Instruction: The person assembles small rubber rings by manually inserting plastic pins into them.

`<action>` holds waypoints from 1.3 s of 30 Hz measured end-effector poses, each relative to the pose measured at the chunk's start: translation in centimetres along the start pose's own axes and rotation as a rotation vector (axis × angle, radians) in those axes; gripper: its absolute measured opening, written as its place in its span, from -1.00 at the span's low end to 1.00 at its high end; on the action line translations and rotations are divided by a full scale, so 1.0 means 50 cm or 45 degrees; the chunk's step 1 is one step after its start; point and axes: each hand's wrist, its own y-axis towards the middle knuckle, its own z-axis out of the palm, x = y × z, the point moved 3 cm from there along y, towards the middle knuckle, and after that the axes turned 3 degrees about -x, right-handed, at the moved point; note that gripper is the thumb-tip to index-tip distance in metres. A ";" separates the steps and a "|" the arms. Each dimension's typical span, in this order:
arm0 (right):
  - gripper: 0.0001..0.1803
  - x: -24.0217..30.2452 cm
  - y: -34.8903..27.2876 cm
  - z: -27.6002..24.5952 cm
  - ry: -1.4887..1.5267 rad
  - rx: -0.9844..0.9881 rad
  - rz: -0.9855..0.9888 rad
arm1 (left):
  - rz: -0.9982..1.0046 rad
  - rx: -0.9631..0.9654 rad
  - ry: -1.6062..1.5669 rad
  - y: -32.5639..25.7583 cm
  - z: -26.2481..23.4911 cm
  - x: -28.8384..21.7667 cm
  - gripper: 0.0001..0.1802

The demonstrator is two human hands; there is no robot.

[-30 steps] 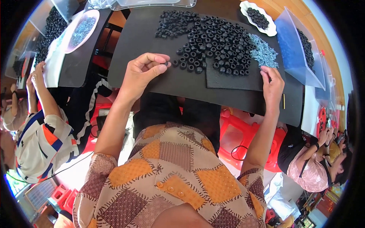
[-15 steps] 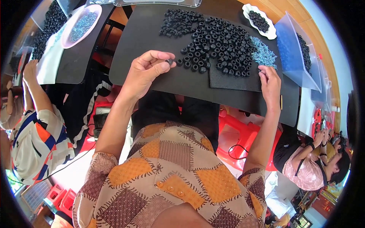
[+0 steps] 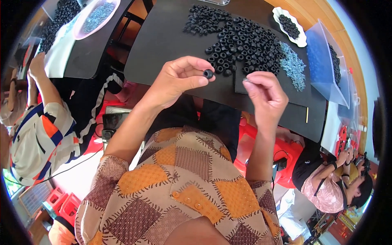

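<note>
My left hand (image 3: 177,81) pinches a round, hollow black plastic piece (image 3: 208,74) between thumb and fingers, its opening turned up and toward the right. Facing it, my right hand (image 3: 267,93) has its thumb and fingertip pressed together on a small greyish piece (image 3: 246,80), too small to name exactly. Both hands are raised over the near edge of the dark table (image 3: 151,51), a short gap between them. Just beyond lie many loose round black pieces (image 3: 249,45) like the held one. To their right spreads a pile of tiny translucent blue pieces (image 3: 292,67).
Smaller black parts (image 3: 204,19) are heaped at the far left of the pile. A white scalloped dish (image 3: 301,40) of black pieces and a clear plastic bin (image 3: 322,61) stand at right. A black mat (image 3: 241,85) lies near my right hand. Co-workers (image 3: 41,139) sit on both sides.
My right hand has come left from the blue pile toward my left hand, fingertips now pinching a small piece. My left hand has shifted slightly right, still holding the black piece.
</note>
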 end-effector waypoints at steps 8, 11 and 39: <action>-0.82 0.025 -0.004 0.094 0.211 0.165 0.033 | 0.077 -0.043 0.166 -0.019 0.002 -0.014 -0.70; -0.82 0.024 -0.005 0.101 0.214 0.179 0.021 | 0.095 -0.021 0.236 -0.024 -0.004 -0.014 -0.70; -0.81 0.061 -0.005 0.130 -0.228 0.121 -0.295 | 0.006 -0.068 -0.274 -0.045 -0.012 0.024 -0.72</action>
